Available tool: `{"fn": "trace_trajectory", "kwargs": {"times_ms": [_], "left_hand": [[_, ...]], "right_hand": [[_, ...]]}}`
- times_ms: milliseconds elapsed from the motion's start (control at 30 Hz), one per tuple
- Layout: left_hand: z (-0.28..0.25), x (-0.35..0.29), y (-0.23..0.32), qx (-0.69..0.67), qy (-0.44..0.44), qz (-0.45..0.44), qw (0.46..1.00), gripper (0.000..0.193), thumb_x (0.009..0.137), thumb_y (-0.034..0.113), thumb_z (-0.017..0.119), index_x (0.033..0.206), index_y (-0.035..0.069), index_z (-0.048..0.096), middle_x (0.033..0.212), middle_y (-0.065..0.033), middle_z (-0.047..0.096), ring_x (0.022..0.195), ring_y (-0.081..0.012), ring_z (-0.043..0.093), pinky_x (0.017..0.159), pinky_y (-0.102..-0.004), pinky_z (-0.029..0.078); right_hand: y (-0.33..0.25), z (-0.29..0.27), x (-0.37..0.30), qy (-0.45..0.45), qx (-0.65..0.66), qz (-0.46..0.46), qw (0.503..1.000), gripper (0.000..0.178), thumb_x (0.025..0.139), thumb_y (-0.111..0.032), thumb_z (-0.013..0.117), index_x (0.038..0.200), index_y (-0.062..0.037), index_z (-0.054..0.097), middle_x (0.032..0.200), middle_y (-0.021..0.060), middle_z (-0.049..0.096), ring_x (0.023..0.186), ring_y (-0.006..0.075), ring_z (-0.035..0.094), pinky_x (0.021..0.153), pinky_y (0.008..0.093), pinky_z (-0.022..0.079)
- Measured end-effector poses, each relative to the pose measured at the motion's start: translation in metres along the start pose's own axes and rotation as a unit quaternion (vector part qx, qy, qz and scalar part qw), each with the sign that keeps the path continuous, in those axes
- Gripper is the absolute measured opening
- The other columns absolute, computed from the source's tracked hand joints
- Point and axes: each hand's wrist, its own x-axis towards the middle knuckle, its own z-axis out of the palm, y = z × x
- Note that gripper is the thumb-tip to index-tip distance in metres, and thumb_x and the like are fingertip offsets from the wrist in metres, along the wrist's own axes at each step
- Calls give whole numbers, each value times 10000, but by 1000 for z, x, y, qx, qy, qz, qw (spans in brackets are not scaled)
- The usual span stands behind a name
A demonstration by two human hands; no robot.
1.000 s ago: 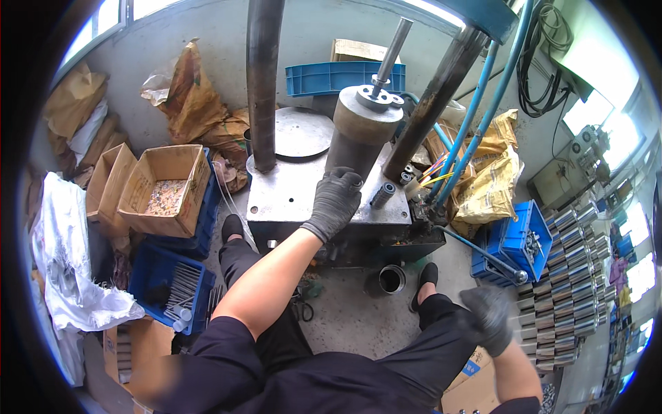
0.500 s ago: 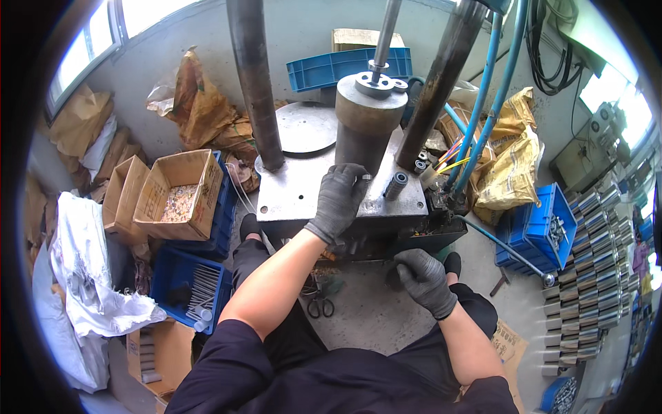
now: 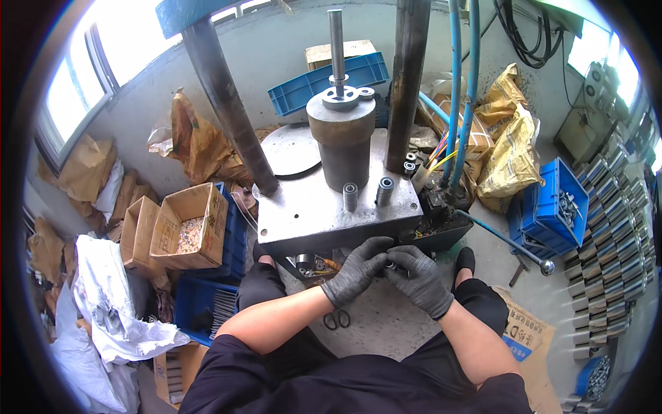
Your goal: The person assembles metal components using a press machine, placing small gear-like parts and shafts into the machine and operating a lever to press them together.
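Note:
My hands, both in dark grey gloves, meet just in front of the press table. A small round metal piece shows between them. My left hand has its fingers closed at one side of the piece; my right hand curls round it from the other. The gloves hide most of the piece. Two ribbed metal cylinders, one on the left and one on the right, stand upright on the table. Behind them rises a thick steel cylinder with a flanged top and an upright rod.
Steel columns flank the table. Blue hoses and a ball-ended lever are at the right. Cartons and blue bins stand left; stacked shiny metal tubes stand far right. Scissors lie on the floor below.
My left hand has drawn back from the tabletop to meet my right hand, which has shifted up. Two ribbed cylinders now show where my left hand covered part of the table. The view has shifted.

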Motion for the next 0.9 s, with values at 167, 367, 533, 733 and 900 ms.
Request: {"fn": "trace_trajectory", "kwargs": {"times_ms": [167,367,533,733,900], "left_hand": [[8,0,13,32,13,31,999,568,1048,327,679,1509,58,482,1332,-92,604,1204,-169,593,1005,-333,534],[-19,59,125,306,186,332,873,354,1029,121,631,1374,80,561,1062,-109,710,961,-211,691,848,-363,559],[-76,146,242,357,417,386,741,383,981,239,665,1257,-23,620,1113,-202,735,1040,-315,716,939,-420,542],[-47,183,281,371,382,170,829,478,970,378,705,1258,11,599,1062,-214,745,1026,-323,735,940,-423,551],[-81,194,272,507,401,172,744,513,851,262,825,1263,60,597,1013,-149,749,974,-282,744,869,-406,569]], "right_hand": [[3,-9,-2,8,22,-6,1000,305,827,-17,824,1111,-24,715,1127,144,681,991,294,700,808,363,600],[-5,-32,2,90,-5,15,996,276,804,-26,848,1043,-31,711,1044,127,655,928,262,685,757,362,586],[1,-27,2,123,37,8,992,263,803,-33,853,1024,-44,710,1006,117,634,886,248,671,747,350,573],[25,-19,-1,99,-3,8,995,320,768,-24,857,1047,-32,701,1014,129,633,880,271,680,760,359,578],[16,-14,6,71,-17,11,997,297,794,16,830,1066,-20,717,1092,114,655,942,236,693,789,340,579]]}}
